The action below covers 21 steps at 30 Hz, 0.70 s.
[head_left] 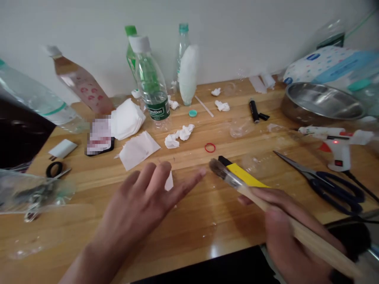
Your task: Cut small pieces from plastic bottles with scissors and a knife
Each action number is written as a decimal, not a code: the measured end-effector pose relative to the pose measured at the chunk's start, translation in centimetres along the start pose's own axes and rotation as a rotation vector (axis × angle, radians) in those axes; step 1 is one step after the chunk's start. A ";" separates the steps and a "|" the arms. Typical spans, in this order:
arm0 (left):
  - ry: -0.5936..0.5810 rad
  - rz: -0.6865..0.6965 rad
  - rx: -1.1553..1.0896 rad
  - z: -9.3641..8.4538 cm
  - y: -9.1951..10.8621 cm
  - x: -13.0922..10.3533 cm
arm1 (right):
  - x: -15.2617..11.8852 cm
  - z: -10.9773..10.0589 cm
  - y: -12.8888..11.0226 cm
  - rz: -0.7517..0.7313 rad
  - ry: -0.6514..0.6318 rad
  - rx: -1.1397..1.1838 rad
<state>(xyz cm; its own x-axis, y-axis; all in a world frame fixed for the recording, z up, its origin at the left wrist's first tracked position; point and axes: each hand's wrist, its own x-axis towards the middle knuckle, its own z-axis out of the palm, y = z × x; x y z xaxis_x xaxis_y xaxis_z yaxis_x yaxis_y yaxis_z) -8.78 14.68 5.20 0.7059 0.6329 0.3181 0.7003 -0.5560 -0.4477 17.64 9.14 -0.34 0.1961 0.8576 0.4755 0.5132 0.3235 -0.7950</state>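
Observation:
My right hand (284, 225) is closed round the wooden handle of a paintbrush (233, 179), whose dark bristles point up and left. Just behind the brush, a yellow and black tool (245, 173) lies on the table. My left hand (145, 193) hovers over the wood with its index finger stretched toward the bristles and the other fingers bent; it holds nothing. Beyond the fingertip lies a small red ring (210, 147). A white paper sheet (139, 150) is behind my left hand, and a small paper piece (169, 181) is partly hidden by its fingers.
Several bottles (151, 79) stand along the wall. Crumpled tissues (179, 137) lie mid-table. At right are a steel bowl (324, 104), a glue gun (339, 148) with a red light, and large scissors (322, 181). A phone (100, 136) and plastic bag (32, 193) are at left.

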 end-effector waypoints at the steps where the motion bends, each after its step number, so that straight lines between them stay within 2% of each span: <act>1: -0.040 -0.012 -0.029 0.4 0.4 -0.1 | 0.3 0.1 -0.1 0.027 -0.055 0.008; 3: -0.135 -0.041 -0.101 1.6 0.7 -0.1 | 0.9 0.4 -0.1 0.051 -0.102 0.049; 5: -0.199 -0.035 -0.167 3.0 0.4 0.1 | 1.1 0.9 0.2 0.023 -0.076 0.069; 8: -0.211 0.019 -0.229 4.4 -0.2 0.8 | 1.0 1.4 0.7 -0.046 -0.059 0.051; 11: -0.208 0.044 -0.259 4.9 -0.4 1.4 | 0.9 1.7 0.8 -0.064 -0.080 0.045; 16: -0.206 -0.010 -0.296 5.5 -0.2 1.4 | 1.3 1.8 0.5 -0.080 -0.126 0.059; 21: -0.248 -0.045 -0.337 6.2 -0.7 1.0 | 1.2 1.9 0.7 -0.074 -0.117 0.048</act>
<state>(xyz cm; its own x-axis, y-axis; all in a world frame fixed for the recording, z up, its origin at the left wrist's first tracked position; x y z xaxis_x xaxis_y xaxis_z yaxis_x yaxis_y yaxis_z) -9.20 19.08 0.63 0.6556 0.7483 0.1014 0.7546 -0.6440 -0.1260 16.69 11.17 -1.00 0.0595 0.8706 0.4884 0.4814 0.4036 -0.7781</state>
